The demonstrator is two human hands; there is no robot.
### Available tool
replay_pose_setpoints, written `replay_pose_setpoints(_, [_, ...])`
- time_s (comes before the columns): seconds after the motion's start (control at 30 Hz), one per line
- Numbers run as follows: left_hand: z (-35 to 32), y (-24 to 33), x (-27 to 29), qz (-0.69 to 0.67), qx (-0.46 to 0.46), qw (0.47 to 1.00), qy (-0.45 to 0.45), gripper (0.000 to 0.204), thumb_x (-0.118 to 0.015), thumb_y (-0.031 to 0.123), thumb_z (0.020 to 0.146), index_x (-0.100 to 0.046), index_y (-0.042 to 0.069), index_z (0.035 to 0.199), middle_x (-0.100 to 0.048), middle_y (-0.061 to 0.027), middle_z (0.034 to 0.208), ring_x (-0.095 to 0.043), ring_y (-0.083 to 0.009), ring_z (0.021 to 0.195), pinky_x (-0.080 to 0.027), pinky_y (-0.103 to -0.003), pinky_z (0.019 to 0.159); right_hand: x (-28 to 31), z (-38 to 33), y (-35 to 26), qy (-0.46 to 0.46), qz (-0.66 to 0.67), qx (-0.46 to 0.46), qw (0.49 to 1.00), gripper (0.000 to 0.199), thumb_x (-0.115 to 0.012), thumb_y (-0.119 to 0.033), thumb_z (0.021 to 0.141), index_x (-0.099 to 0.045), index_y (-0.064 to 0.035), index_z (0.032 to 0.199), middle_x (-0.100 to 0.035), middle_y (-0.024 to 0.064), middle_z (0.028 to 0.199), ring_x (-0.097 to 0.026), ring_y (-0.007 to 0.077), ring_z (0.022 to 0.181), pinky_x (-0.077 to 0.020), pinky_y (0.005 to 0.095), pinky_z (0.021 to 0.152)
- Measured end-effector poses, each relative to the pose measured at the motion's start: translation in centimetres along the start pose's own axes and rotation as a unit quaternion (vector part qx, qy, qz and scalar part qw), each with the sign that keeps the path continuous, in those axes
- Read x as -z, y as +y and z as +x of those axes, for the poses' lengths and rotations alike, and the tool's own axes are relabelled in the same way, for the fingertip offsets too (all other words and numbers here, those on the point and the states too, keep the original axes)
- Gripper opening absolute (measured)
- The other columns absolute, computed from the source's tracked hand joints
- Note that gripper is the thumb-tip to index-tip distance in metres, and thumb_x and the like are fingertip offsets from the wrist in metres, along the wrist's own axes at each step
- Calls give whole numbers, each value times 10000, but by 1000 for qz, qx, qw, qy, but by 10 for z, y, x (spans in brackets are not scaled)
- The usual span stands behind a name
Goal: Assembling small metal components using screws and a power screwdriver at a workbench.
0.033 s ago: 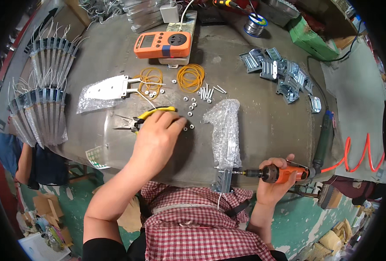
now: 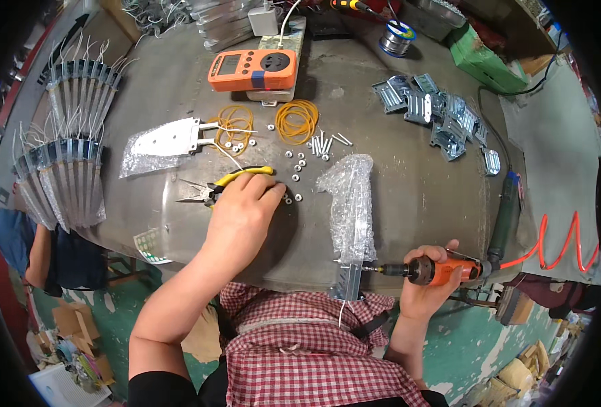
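Observation:
My right hand (image 2: 430, 283) is wrapped around an orange power screwdriver (image 2: 453, 271), held level. Its bit points left and meets the side of a metal bracket (image 2: 346, 283) at the table's near edge. The bracket sits on the end of a bubble-wrapped part (image 2: 351, 203), with a white wire hanging below. My left hand (image 2: 245, 214) rests over the yellow handles of some pliers (image 2: 209, 192), whose jaws are apart. Its fingers are curled, with the tips hidden beside small white-and-metal nuts (image 2: 297, 197). What they hold, if anything, cannot be seen.
Around the nuts lie screws (image 2: 322, 145), yellow rubber bands (image 2: 297, 122) and a white plate with wires (image 2: 168, 139). Metal brackets (image 2: 443, 115) are piled right, wrapped strips (image 2: 63, 173) left. An orange multimeter (image 2: 253, 70) and solder spool (image 2: 396, 39) stand behind. A red coiled hose (image 2: 548, 244) hangs right.
The fingers of my left hand have shifted very slightly left beside the nuts. My right hand, the screwdriver and the wrapped part look unmoved.

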State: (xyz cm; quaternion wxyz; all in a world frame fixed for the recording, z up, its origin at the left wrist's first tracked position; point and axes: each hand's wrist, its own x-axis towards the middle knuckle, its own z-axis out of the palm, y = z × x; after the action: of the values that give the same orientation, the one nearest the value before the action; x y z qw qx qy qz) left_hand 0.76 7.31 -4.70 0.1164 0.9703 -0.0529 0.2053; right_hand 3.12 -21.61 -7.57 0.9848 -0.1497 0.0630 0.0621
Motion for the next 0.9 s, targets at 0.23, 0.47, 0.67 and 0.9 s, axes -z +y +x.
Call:
replay_pose_setpoints(0.23, [4,6,14,-16,-47,996,-81,163,-615,30,656,-567,28,812,-541,-85,760,-554,-252,727,-471,-344,640,1,2,-1,-8,-24,6,1000,445,-615,-307,825,-441,-160,1206,-462,12,876,-459,159,909,-356,401,904])
replay_pose_setpoints(0.47, [-29,37,13,-29,-162,982,-91,265,-544,109,646,-575,9,889,-566,-90,905,-553,-213,795,-472,-313,653,1,2,-2,-23,-17,3,1000,444,-632,-300,813,-452,-153,1191,-478,16,870,-462,167,912,-352,394,905])
replay_pose_setpoints(0.67, [-18,43,16,-34,-162,978,-127,281,-558,97,634,-602,11,898,-585,-93,909,-575,-222,821,-488,-319,669,-1,4,-1,-31,-14,-2,999,452,-639,-312,807,-452,-152,1186,-493,18,872,-467,166,915,-350,391,904])
replay_pose_setpoints(0.9, [-27,62,8,-392,127,906,-95,211,-653,-66,682,-615,-4,880,-611,-109,886,-589,-209,836,-473,-288,737,-2,4,0,-30,-28,0,999,454,-637,-322,809,-442,-150,1181,-522,19,864,-483,170,901,-352,396,903])
